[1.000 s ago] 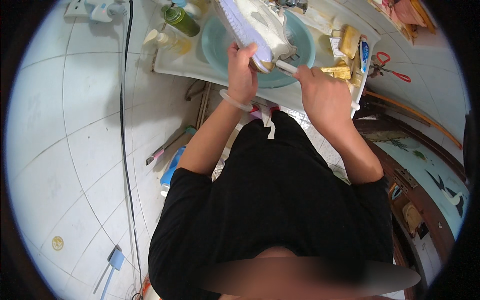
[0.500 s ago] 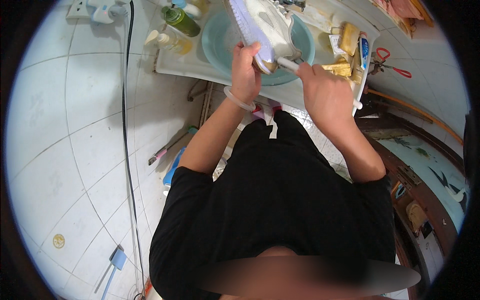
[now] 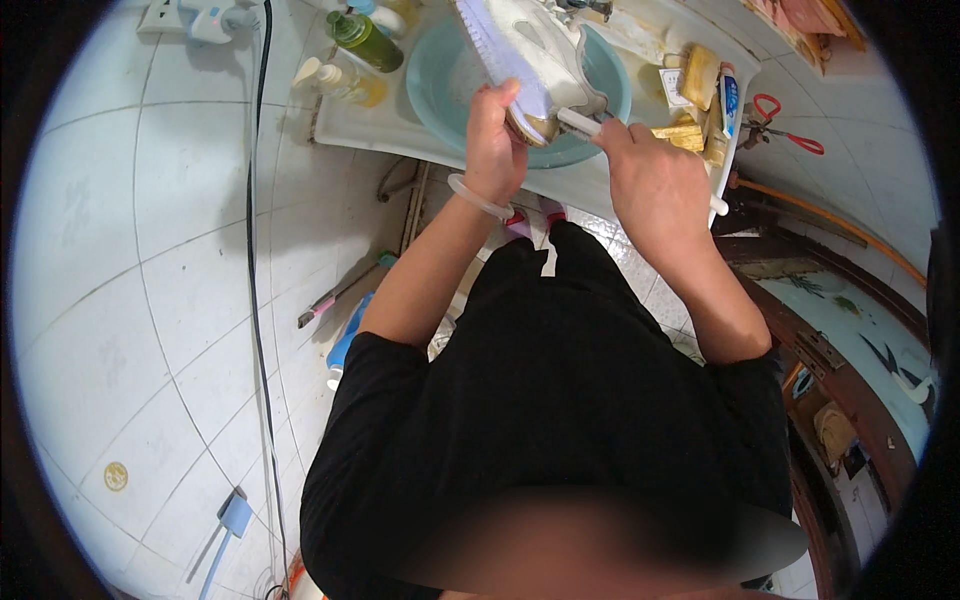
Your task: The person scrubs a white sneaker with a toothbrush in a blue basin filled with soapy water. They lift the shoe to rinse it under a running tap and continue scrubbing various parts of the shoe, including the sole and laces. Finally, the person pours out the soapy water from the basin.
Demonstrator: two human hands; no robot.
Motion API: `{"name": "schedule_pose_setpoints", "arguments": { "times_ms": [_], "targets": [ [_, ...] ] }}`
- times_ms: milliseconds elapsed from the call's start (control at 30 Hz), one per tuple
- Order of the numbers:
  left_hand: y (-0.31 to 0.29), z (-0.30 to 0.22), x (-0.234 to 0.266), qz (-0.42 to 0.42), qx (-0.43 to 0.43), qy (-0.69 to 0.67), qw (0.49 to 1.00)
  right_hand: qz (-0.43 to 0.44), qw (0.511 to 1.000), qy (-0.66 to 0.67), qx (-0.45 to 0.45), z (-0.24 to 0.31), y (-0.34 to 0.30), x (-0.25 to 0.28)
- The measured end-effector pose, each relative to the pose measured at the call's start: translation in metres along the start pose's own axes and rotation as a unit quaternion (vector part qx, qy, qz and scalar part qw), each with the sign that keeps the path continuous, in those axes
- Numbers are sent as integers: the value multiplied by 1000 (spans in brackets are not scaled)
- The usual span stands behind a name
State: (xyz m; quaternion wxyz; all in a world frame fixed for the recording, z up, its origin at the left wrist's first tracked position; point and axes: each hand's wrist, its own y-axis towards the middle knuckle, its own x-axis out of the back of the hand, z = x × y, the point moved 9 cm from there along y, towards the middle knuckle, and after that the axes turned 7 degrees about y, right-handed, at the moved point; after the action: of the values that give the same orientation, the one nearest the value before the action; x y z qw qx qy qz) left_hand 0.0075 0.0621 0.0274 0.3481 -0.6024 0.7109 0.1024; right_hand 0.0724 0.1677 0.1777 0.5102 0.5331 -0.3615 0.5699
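Scrubbing with the brush [image 3: 585,124] clenched in the right hand [image 3: 650,180], the left hand [image 3: 495,145] closed on the wet shoe [image 3: 525,60] over the basin [image 3: 440,85] could slip, dropping it and splashing the bench [image 3: 370,135].

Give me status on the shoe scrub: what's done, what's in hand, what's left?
Done: setup, with a teal basin on the sink counter and bottles alongside. In hand: the left hand holds a white shoe tilted over the basin; the right hand works a white-handled brush at its heel. Left: cannot tell how clean the shoe is; no rinsing shows.
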Motion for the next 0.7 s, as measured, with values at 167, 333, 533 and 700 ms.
{"name": "schedule_pose_setpoints", "arguments": {
  "times_ms": [167, 333, 533, 700],
  "targets": [
    [-1, 4, 6, -34, -10, 17, 999, 7, 1000, 15, 18, 13, -4, 1],
    [-11, -9, -1, -82, -46, 29, 995, 23, 1000, 1, 7, 12, -7, -3],
    [-5, -14, -5, -36, -73, 23, 996, 24, 1000, 12, -11, 9, -3, -4],
    [-11, -23, -4, -71, -103, 70, 990, 13, 999, 36, -5, 6, -5, -4]
  ]
}}
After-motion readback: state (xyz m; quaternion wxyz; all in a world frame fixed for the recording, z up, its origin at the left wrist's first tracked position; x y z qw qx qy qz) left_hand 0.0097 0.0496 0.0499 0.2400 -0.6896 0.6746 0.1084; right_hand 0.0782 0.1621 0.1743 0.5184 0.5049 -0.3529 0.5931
